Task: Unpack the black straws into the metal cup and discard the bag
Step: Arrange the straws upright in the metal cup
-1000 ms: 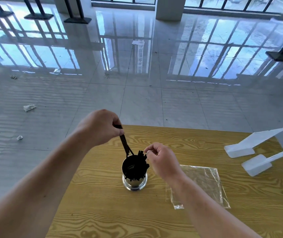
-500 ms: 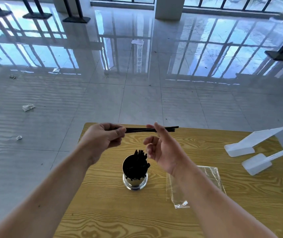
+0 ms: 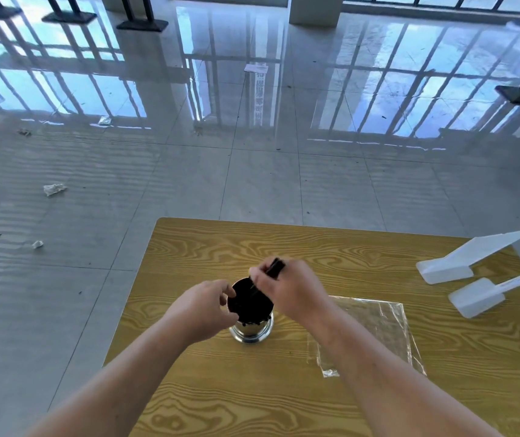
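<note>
Straws: most stand in the metal cup (image 3: 250, 313) on the desk (image 3: 331, 247)
Right hand (image 3: 287, 288): fingers pinched on the last black straws (image 3: 274, 268), tips entering the cup
Left hand (image 3: 203, 305): fingers curled loose beside the rim; holds nothing
Bag (image 3: 375, 326): emptied, flat on desk; discard pending

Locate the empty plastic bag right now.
In the head view the plastic bag lies flat on the wooden table, right of the metal cup, partly under the right forearm and nearer than the two white stands.
</note>
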A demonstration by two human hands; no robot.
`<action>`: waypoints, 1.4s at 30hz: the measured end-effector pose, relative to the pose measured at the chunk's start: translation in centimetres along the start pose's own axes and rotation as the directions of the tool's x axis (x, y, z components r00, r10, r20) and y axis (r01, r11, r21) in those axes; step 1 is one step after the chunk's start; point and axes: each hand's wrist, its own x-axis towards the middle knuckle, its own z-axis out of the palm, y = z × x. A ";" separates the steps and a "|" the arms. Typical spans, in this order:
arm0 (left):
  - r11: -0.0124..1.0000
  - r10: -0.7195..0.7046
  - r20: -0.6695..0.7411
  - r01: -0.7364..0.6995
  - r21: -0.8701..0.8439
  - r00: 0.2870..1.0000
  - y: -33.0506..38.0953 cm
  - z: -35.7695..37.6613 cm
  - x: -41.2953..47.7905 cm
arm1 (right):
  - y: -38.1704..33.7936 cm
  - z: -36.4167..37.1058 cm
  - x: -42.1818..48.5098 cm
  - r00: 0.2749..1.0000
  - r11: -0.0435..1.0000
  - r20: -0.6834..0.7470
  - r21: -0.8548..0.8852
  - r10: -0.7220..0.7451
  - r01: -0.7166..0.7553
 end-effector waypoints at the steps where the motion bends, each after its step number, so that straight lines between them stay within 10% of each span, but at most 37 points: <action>1: 1.000 0.009 0.003 -0.009 0.000 1.000 -0.2 0.6 -0.1 | 0.4 0.4 -0.2 0.999 1.000 0.029 -0.017 0.019 -0.018; 12: 0.983 0.125 -0.112 -0.138 -0.119 0.986 0.7 5.2 -0.8 | 5.0 1.5 -2.9 0.959 0.932 -0.122 0.294 0.257 -0.212; 22: 0.974 0.180 -0.195 -0.202 -0.099 0.964 2.6 6.1 -0.1 | 5.7 4.3 -4.6 0.906 0.747 0.089 0.536 0.413 -0.393; 42: 0.948 0.314 -0.313 -0.317 0.042 0.897 3.1 -1.7 -0.6 | 3.5 2.7 -3.7 0.938 0.868 -0.076 0.410 0.339 -0.281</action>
